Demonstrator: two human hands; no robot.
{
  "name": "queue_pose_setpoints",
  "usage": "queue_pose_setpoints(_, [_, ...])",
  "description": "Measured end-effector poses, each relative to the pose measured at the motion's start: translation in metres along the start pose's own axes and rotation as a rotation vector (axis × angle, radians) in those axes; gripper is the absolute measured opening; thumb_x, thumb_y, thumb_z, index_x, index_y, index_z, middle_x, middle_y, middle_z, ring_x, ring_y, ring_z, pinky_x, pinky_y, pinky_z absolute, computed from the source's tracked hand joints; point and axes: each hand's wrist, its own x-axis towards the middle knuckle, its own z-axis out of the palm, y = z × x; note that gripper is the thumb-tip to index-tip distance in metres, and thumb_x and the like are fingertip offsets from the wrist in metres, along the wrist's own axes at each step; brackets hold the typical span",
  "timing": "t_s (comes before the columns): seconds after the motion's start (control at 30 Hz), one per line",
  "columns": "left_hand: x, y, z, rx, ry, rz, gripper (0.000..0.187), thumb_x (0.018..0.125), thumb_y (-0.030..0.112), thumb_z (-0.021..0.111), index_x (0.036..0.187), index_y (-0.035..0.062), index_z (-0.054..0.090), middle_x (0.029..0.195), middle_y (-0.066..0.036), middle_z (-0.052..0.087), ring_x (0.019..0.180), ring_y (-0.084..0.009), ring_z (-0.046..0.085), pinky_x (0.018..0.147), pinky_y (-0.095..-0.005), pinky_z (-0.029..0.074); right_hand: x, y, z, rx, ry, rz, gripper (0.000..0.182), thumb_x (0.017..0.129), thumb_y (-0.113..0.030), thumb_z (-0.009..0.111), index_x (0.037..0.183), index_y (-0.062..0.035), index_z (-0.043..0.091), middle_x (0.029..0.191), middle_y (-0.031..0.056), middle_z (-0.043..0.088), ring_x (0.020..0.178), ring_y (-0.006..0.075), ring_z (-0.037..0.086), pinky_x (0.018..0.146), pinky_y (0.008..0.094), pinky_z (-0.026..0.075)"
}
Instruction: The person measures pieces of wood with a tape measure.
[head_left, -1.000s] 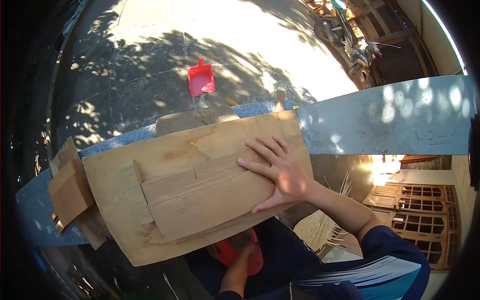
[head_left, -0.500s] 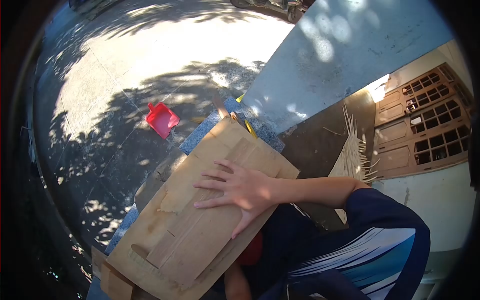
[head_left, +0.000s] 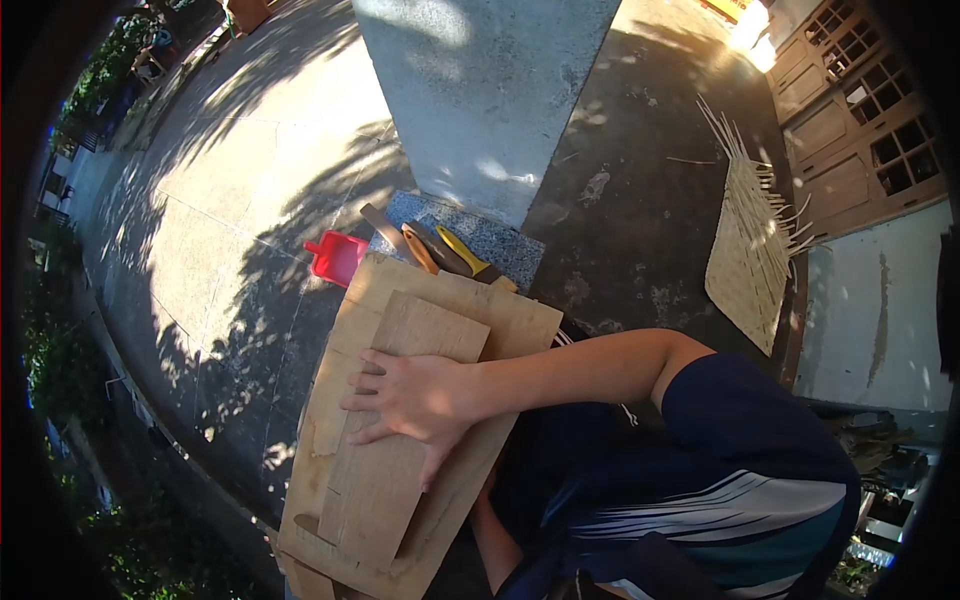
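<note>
My right hand [head_left: 410,400] lies palm down with fingers spread on a smaller flat wooden board [head_left: 385,490]. That board rests on a larger plywood sheet [head_left: 535,325], which slants across my lap area. Of my left arm, only the forearm [head_left: 495,540] shows below the sheet's lower edge; the hand itself is hidden by the wood. Past the far end of the sheet, several tools lie on a speckled stone slab [head_left: 515,250], among them one with an orange wooden handle [head_left: 420,250] and one with a yellow-edged handle [head_left: 460,250].
A pink-red dustpan [head_left: 338,258] is on the concrete floor, left of the slab. Behind the slab rises a grey-blue pillar [head_left: 490,100]. A woven mat with loose strips [head_left: 750,250] leans near the wall, by wooden lattice doors [head_left: 850,140]. Plants line the left side.
My view has turned right, so the pillar, mat and tools show more fully. The smaller board now sits more askew on the sheet, with my right hand still flat on it.
</note>
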Motion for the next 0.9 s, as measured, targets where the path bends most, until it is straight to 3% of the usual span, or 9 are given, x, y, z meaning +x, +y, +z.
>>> queue_pose_setpoints(0.13, [-0.076,0.028,-0.038,-0.107,0.059,0.048,0.04,0.102,0.035,0.056,0.128,0.0055,0.062,0.13,-0.016,0.064,0.128,-0.0289,0.056,0.111,-0.0381,0.037,0.0,-0.003,-0.002,0.014,-0.03,0.004,0.108,0.07,-0.096,0.047,0.152,-0.0256,0.046,0.157,0.0167,0.038,0.146,0.0358,0.033,0.122,0.0587,0.015])
queue_pose_setpoints(0.17, [-0.084,0.033,-0.049,-0.448,-0.125,-0.027,0.037,0.102,0.031,0.057,0.128,0.0054,0.061,0.131,-0.015,0.064,0.128,-0.0288,0.056,0.11,-0.0373,0.038,0.001,-0.002,-0.001,0.016,-0.027,0.003,0.109,0.07,-0.096,0.047,0.153,-0.0247,0.046,0.158,0.0171,0.037,0.146,0.0363,0.032,0.122,0.0584,0.014])
queue_pose_setpoints(0.33, [-0.117,0.084,-0.128,-0.663,-0.357,0.067,0.044,0.097,0.029,0.064,0.133,0.004,0.058,0.133,-0.018,0.061,0.129,-0.0314,0.056,0.109,-0.0377,0.041,-0.003,0.001,0.007,0.05,0.148,-0.01,0.105,0.075,-0.09,0.051,0.152,-0.0198,0.047,0.161,0.0196,0.031,0.147,0.0403,0.03,0.123,0.0557,0.015])
queue_pose_setpoints(0.43, [-0.141,0.103,-0.173,-0.729,-0.381,0.208,0.048,0.094,0.027,0.069,0.133,0.0012,0.058,0.136,-0.018,0.06,0.129,-0.0306,0.058,0.107,-0.0389,0.045,-0.023,0.01,-0.021,0.457,0.457,-0.02,0.075,0.088,-0.063,0.064,0.143,-0.014,0.053,0.159,0.0185,0.034,0.148,0.0392,0.03,0.121,0.0523,0.024])
queue_pose_setpoints(0.5, [-0.163,0.107,-0.203,-0.817,-0.236,0.273,0.047,0.092,0.024,0.07,0.131,0.001,0.059,0.132,-0.018,0.063,0.126,-0.0306,0.06,0.105,-0.0388,0.046,-0.056,0.032,-0.041,0.443,0.589,0.09,0.051,0.095,-0.041,0.067,0.135,-0.0104,0.058,0.152,0.0145,0.046,0.143,0.0341,0.04,0.117,0.0483,0.032])
queue_pose_setpoints(0.57, [-0.19,0.094,-0.22,-0.875,-0.081,0.279,0.043,0.09,0.02,0.07,0.127,0.0002,0.062,0.126,-0.017,0.066,0.121,-0.0304,0.063,0.103,-0.0383,0.047,-0.086,0.057,-0.04,0.52,0.769,0.243,0.035,0.101,-0.029,0.058,0.125,-0.0049,0.063,0.136,0.0131,0.061,0.125,0.0278,0.058,0.108,0.0388,0.042])
queue_pose_setpoints(0.6, [-0.204,0.085,-0.224,-0.885,0.006,0.255,0.04,0.088,0.016,0.07,0.124,-0.0005,0.064,0.121,-0.016,0.069,0.117,-0.0301,0.065,0.101,-0.0378,0.048,-0.1,0.069,-0.034,0.743,0.838,0.331,0.033,0.102,-0.028,0.055,0.118,-0.002,0.066,0.124,0.0118,0.067,0.115,0.0243,0.062,0.102,0.0368,0.045])
queue_pose_setpoints(0.67, [-0.231,0.071,-0.222,-0.864,0.151,0.036,0.034,0.087,0.012,0.068,0.118,-0.0019,0.066,0.111,-0.015,0.072,0.11,-0.0278,0.068,0.097,-0.0355,0.05,-0.13,0.106,-0.012,0.776,0.849,0.508,0.039,0.108,-0.031,0.044,0.116,-0.0001,0.067,0.116,0.0099,0.069,0.114,0.0198,0.062,0.102,0.0352,0.045])
queue_pose_setpoints(0.9, [-0.3,0.056,-0.198,-0.772,0.797,-0.074,0.021,0.089,0.007,0.062,0.107,-0.0026,0.067,0.098,-0.011,0.071,0.096,-0.0201,0.068,0.09,-0.0305,0.05,-0.174,0.101,0.002,0.67,0.66,0.565,0.038,0.107,-0.033,0.048,0.119,-0.0025,0.066,0.122,0.0085,0.067,0.119,0.0195,0.059,0.102,0.0349,0.045])
